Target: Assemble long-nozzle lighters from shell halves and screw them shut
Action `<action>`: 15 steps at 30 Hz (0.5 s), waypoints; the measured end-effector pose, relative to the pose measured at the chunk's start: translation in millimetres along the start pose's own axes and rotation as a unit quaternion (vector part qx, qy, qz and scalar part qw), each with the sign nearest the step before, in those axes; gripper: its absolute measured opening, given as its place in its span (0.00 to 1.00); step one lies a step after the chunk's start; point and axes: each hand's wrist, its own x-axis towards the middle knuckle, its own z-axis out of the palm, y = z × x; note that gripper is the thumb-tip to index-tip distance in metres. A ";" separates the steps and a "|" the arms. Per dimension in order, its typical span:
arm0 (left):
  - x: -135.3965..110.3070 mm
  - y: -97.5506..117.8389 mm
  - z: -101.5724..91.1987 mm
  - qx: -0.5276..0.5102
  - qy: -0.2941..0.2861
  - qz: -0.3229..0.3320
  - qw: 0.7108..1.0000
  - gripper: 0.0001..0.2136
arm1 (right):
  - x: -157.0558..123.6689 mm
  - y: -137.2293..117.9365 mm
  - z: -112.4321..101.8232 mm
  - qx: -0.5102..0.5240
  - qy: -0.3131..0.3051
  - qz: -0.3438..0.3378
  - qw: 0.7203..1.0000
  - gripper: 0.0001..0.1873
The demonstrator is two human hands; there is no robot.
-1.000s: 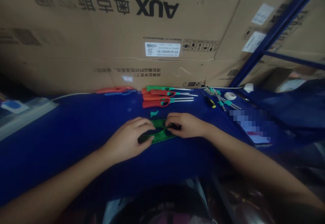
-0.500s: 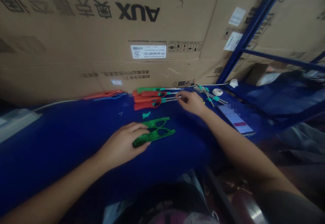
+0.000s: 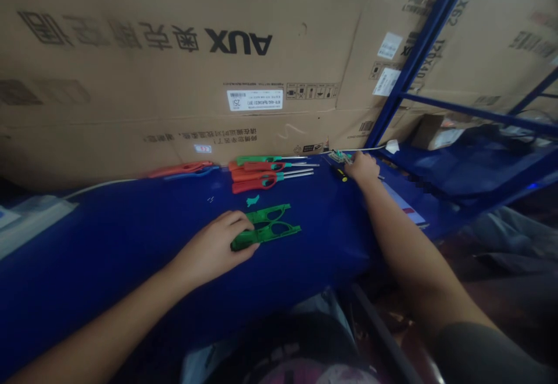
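Note:
My left hand (image 3: 222, 241) is closed round the rear ends of two green lighter casing halves (image 3: 279, 231), which lie side by side on the blue table. Their open trigger loops point right. Just beyond them sits a small teal trigger piece (image 3: 252, 200). Over at the back right, my right hand (image 3: 365, 169) reaches into a pile of metal tubes with teal parts (image 3: 340, 156). Its fingers are curled, and what they hold is hidden. A black and yellow screwdriver (image 3: 340, 175) lies just left of that hand.
Several red long-necked lighters (image 3: 255, 183) and a green one (image 3: 257, 159) lie along the carton (image 3: 174, 93) at the back. Red and blue casings (image 3: 183, 169) are farther left. A phone (image 3: 407, 207) rests under my right forearm, near the blue rack post (image 3: 403, 76).
My right hand has moved right, from the tips of the red lighters to the pile of metal tubes, uncovering the screwdriver. My left hand keeps its hold on the green halves.

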 end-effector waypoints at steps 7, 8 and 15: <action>0.1 -3.1 -1.9 0.008 -0.012 -0.011 1.000 0.11 | 6.3 5.8 4.4 -0.006 -0.069 0.017 0.997 0.21; 0.2 -3.9 -2.9 0.010 -0.016 -0.013 1.000 0.11 | 7.3 6.5 5.5 -0.005 -0.074 0.016 0.997 0.20; 1.3 -5.3 -8.7 0.020 -0.038 -0.024 0.999 0.12 | 13.3 7.7 11.9 0.017 -0.070 0.013 0.997 0.20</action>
